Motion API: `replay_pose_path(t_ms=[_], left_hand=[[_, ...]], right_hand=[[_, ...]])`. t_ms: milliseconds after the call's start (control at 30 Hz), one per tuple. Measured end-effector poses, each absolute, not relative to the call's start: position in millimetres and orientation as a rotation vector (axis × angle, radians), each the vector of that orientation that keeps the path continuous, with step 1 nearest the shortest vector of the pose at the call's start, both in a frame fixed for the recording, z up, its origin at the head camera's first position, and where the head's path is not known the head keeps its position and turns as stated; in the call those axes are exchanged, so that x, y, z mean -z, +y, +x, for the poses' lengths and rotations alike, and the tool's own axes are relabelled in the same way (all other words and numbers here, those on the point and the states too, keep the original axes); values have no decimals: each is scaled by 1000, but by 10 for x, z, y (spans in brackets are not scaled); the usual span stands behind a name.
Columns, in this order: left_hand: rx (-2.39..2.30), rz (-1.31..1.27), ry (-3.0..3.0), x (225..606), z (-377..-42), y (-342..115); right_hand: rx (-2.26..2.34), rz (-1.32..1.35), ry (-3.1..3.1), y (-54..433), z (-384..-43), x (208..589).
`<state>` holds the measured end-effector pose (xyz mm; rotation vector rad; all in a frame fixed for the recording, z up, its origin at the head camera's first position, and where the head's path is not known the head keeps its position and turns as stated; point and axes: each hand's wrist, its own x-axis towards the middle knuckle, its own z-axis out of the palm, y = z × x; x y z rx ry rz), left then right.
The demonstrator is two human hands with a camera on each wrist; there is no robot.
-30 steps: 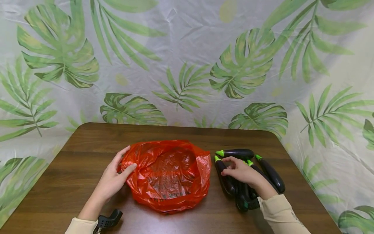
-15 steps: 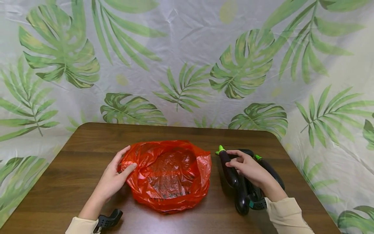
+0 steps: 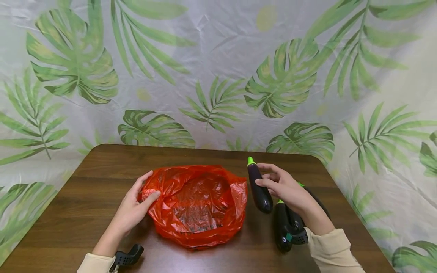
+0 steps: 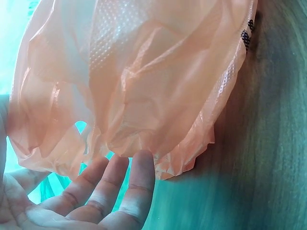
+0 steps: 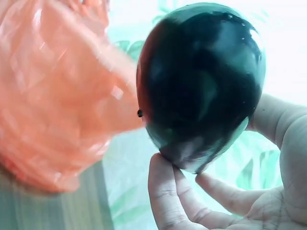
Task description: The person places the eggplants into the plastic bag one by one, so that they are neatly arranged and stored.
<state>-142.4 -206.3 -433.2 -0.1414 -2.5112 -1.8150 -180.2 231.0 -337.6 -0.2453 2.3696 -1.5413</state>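
Note:
My right hand [image 3: 281,185] pinches a dark purple eggplant [image 3: 259,193] with a bright green stem, held up off the table beside the bag's right edge. In the right wrist view, the eggplant's [image 5: 201,86] glossy round end fills the middle, with the fingers and thumb about it. A red plastic bag [image 3: 160,223] stands with its mouth spread in the middle of the table. At its left rim, my left hand [image 3: 134,206] holds the plastic between thumb and fingers. The left wrist view shows fingertips [image 4: 142,160] against the outside of the bag [image 4: 158,91].
More eggplants [image 3: 282,227] lie on the table at the right, partly hidden under my right hand and wrist. The brown wooden table [image 3: 68,223] ends at the back against a leaf-patterned curtain [image 3: 218,57]. Each wrist carries a black camera mount [image 3: 127,258].
My right hand has taken the leftmost eggplant from the pile, lifting it up and slightly left toward the bag. The left hand and the bag have stayed in place.

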Motion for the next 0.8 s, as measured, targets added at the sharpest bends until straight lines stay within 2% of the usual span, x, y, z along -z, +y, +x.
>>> replay_pose_path(t_ms=[400,800], left_hand=[[1808,-140,-2513,4350,-1421,-2049],[1786,-130,-2524,4342,-1404,-2029]], right_hand=[[1599,-342,2384,1907,-1786,3130],[1512,-413,2405,1318,-1804,3211]])
